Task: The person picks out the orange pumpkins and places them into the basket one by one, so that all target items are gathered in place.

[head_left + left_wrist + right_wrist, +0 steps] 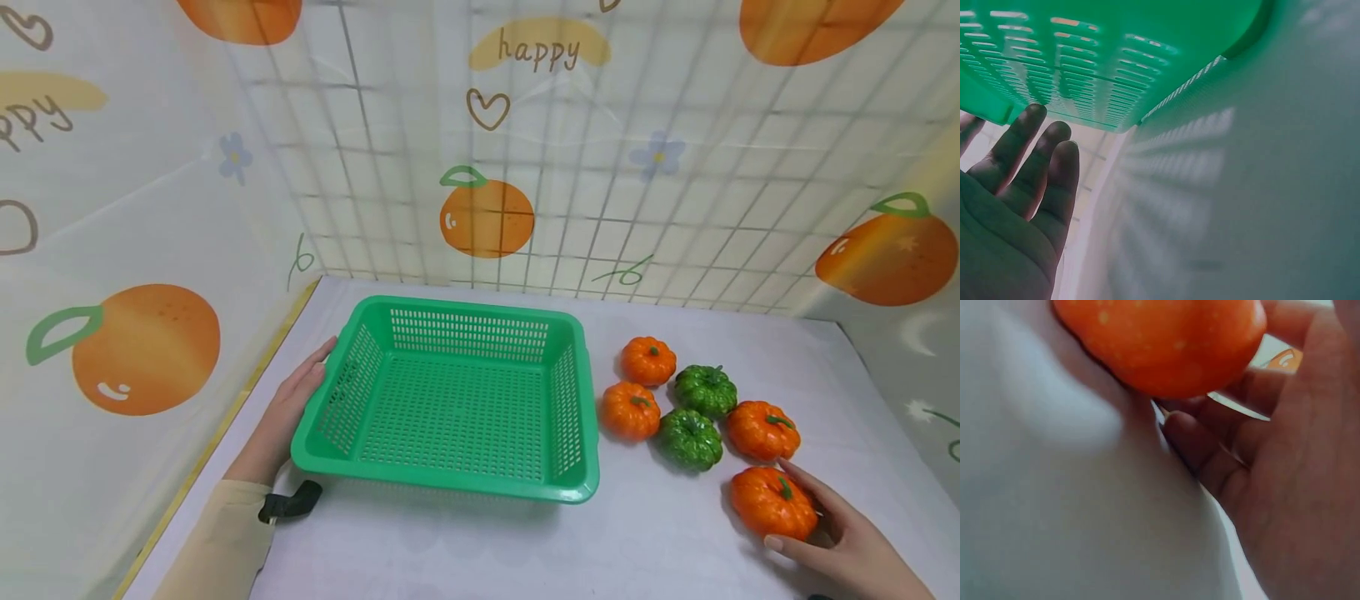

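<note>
A green plastic basket (450, 483) with slotted walls stands in the middle of the table, its inside bare. My left hand (294, 398) rests against its left side, fingers fairly straight near the rim; in the left wrist view the hand (1022, 187) lies beside the slotted wall (1079, 69). At the front right, my right hand (847, 525) grips a small orange pumpkin (772, 503) between thumb and fingers. The right wrist view shows this pumpkin (1166, 344) close to the white surface, with fingers behind it.
Right of the basket sit two more orange pumpkins, one (648, 361) behind the other (632, 412). Two green pumpkins (706, 392) lie beside them, and another orange pumpkin (763, 431) sits just behind the gripped one. A printed curtain over a wire grid (570, 208) bounds the back.
</note>
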{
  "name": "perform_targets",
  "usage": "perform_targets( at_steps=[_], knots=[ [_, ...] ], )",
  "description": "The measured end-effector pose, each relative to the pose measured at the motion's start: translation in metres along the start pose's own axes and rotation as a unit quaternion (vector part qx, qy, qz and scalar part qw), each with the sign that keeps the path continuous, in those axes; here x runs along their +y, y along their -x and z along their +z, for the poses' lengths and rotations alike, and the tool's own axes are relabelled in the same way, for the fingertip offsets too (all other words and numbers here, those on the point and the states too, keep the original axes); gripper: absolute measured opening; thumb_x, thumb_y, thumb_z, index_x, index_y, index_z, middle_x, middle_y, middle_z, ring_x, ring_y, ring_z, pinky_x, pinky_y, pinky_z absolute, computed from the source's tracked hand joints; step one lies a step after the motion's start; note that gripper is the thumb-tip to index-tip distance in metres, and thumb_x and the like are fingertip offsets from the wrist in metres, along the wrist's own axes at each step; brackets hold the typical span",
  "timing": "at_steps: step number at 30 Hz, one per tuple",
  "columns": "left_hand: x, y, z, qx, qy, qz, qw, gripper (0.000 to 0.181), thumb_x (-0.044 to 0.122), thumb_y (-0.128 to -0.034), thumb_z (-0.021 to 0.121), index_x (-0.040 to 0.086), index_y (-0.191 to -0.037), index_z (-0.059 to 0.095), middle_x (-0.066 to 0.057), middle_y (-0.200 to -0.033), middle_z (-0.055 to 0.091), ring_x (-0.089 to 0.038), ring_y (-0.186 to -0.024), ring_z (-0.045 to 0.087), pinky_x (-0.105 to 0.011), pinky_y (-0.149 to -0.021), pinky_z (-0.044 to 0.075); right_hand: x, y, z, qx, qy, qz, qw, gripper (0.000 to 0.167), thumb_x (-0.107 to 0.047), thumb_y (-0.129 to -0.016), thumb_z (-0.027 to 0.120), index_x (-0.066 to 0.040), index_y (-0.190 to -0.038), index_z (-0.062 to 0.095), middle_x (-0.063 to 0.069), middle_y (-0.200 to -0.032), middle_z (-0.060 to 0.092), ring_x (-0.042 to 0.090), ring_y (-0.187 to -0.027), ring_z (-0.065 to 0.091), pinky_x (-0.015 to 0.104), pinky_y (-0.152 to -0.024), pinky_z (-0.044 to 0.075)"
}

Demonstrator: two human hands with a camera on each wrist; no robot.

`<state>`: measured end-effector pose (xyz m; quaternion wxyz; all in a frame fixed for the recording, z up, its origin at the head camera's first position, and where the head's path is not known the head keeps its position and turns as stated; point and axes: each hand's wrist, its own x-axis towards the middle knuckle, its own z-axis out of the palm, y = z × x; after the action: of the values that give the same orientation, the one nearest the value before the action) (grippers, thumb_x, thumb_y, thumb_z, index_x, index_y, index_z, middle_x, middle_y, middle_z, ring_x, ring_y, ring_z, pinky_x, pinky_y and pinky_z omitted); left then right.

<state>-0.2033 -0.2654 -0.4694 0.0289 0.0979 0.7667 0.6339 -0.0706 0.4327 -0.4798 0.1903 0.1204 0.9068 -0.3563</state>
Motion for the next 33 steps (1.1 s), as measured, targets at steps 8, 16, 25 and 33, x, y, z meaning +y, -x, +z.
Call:
perform_targets(
  at_steps=[8,16,25,33],
  knots=[
    [0.001,0.001,0.002,0.001,0.002,-0.001,1.0000,0.049,0.044,-0.1078,0.034,0.035,-0.156,0.031,0.011,-0.160,0.026,-0.013,-0.147,0.015,-0.057,-0.115,0.013,0.000,0.005,0.000,0.019,-0.003,-0.014,0.9997,0.112,-0.057,-0.086,0.070,0.000,-0.157,0.005,0.037,-0.151,0.016,0.055,-0.127,0.031,0.062,-0.095,0.043],
    [0.003,0.002,0.001,0.001,0.000,-0.004,1.0000,0.049,0.045,-0.1074,0.035,0.036,-0.156,0.031,0.012,-0.160,0.026,-0.014,-0.148,0.014,-0.060,-0.114,0.011,-0.009,0.005,-0.005,0.074,-0.010,-0.051,0.9959,0.112,-0.051,-0.087,0.072,0.004,-0.156,0.003,0.037,-0.153,0.015,0.057,-0.129,0.026,0.045,-0.090,0.050],
    [0.003,0.003,0.002,0.005,-0.004,-0.010,0.9999,0.049,0.046,-0.1073,0.034,0.038,-0.155,0.031,0.013,-0.159,0.027,-0.014,-0.148,0.015,-0.060,-0.114,0.012,-0.034,0.005,-0.009,0.118,-0.044,-0.084,0.9885,0.106,-0.042,-0.087,0.076,-0.002,-0.158,0.008,0.035,-0.154,0.018,0.057,-0.123,0.034,0.006,-0.067,0.045],
    [0.000,0.003,0.003,0.007,-0.007,-0.011,0.9999,0.049,0.048,-0.1068,0.035,0.038,-0.155,0.031,0.014,-0.159,0.027,-0.016,-0.148,0.014,-0.063,-0.113,0.012,-0.049,0.006,-0.013,0.148,-0.031,-0.102,0.9833,0.104,-0.043,-0.085,0.078,-0.011,-0.160,0.014,0.031,-0.153,0.026,0.051,-0.120,0.041,0.006,-0.067,0.044]
  ],
)
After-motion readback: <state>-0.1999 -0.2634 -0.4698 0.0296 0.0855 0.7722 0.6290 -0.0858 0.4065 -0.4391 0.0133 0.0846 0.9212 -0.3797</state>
